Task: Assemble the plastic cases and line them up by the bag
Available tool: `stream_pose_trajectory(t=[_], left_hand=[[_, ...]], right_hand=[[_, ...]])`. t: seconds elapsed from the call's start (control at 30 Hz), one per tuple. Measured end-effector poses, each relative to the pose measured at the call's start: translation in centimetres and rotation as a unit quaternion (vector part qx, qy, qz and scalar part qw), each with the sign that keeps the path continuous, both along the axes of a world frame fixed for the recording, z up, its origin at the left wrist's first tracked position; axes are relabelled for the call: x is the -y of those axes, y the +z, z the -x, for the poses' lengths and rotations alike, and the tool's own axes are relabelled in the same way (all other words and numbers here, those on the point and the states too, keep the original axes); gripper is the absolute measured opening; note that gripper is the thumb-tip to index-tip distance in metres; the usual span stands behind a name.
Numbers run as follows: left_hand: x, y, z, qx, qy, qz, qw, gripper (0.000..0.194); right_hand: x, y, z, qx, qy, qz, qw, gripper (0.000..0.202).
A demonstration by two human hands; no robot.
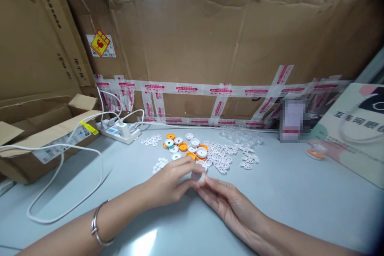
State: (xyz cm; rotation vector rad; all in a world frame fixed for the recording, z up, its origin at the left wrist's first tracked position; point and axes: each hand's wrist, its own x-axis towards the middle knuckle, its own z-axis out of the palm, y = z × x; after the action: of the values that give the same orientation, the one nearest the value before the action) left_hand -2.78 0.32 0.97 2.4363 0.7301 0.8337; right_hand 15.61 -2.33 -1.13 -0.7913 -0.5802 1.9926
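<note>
"Both hands are together, but what are they grasping?"
"Left hand (174,179) and right hand (235,208) pinch a small round plastic piece, whitish with an orange edge (198,177), between their fingertips, just above the grey tabletop (168,228)."
"What lies near it?"
"Round white and orange plastic cups (183,147) just beyond, with flat white openwork plastic pieces (222,156) to their right."
"And farther off?"
"Clear plastic pieces (240,136) lie behind the openwork ones; a white power strip (130,136) sits beside the open brown cardboard box (57,128) at the left."
</note>
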Motion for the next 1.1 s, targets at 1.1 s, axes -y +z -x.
stream_pose_trajectory(t=[1.1], left_hand=[[-0.4,1.6,2.0,-0.222,0.091,-0.002,0.971,0.016]], right_hand=[[-1.1,-0.4,-0.6,-0.057,-0.024,0.053,0.997,0.017]])
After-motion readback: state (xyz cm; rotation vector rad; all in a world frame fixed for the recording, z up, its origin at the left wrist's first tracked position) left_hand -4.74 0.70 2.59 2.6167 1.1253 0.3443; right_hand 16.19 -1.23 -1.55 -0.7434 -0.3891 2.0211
